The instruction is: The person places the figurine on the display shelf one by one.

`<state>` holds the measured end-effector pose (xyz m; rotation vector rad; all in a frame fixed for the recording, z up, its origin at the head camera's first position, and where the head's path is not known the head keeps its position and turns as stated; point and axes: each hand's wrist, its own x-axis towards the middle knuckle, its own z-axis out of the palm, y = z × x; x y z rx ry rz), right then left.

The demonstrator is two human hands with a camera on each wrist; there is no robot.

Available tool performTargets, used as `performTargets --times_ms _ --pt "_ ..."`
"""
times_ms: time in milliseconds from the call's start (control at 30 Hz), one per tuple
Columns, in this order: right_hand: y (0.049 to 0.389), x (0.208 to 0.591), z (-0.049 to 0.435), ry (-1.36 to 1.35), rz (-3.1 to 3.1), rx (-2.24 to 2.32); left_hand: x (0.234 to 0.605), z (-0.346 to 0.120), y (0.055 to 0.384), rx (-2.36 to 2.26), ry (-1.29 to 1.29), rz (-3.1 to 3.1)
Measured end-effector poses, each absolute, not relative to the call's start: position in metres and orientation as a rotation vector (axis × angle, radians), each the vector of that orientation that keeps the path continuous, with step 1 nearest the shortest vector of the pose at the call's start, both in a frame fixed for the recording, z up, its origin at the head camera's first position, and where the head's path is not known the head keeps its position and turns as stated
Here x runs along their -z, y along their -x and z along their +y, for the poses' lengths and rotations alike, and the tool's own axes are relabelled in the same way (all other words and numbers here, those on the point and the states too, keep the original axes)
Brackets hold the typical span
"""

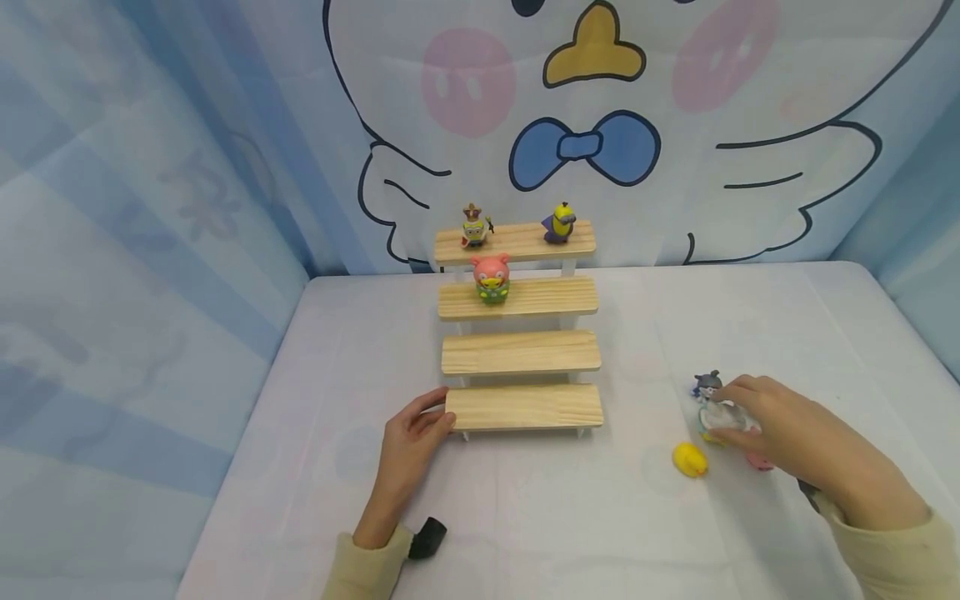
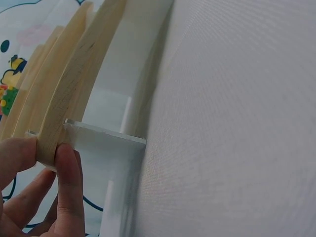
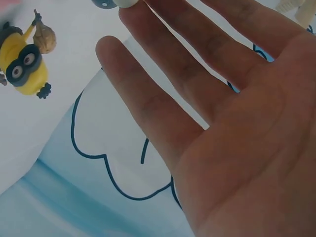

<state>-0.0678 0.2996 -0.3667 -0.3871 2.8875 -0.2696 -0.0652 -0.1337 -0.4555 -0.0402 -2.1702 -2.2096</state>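
My left hand [image 1: 414, 433] pinches the left end of the lowest board of a stepped wooden display rack [image 1: 525, 408]; the left wrist view shows thumb and fingers [image 2: 70, 187] on both faces of the board's end. On the right, my right hand [image 1: 787, 425] reaches over several small figurines, with thumb and fingers apart. A grey-topped figurine [image 1: 707, 384] stands at its fingertips, and a whitish figurine [image 1: 722, 419] lies partly hidden between thumb and fingers. The right wrist view shows straight fingers [image 3: 148, 106] and a yellow goggled minion figurine [image 3: 24, 59] beside them.
A yellow figurine [image 1: 690, 460] lies left of the right hand, and a pink one [image 1: 759, 461] is partly under it. On the rack stand a crowned minion [image 1: 473, 227], a caped minion [image 1: 559, 223] and a pink-headed figurine [image 1: 492, 279]. A printed curtain [image 1: 585, 200] hangs behind.
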Motion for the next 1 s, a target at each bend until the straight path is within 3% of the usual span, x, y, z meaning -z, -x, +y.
performTargets --times_ms 1000 --pt "0.07 0.373 0.309 0.43 2.859 0.259 0.451 -0.133 0.066 2.244 -0.048 -2.199"
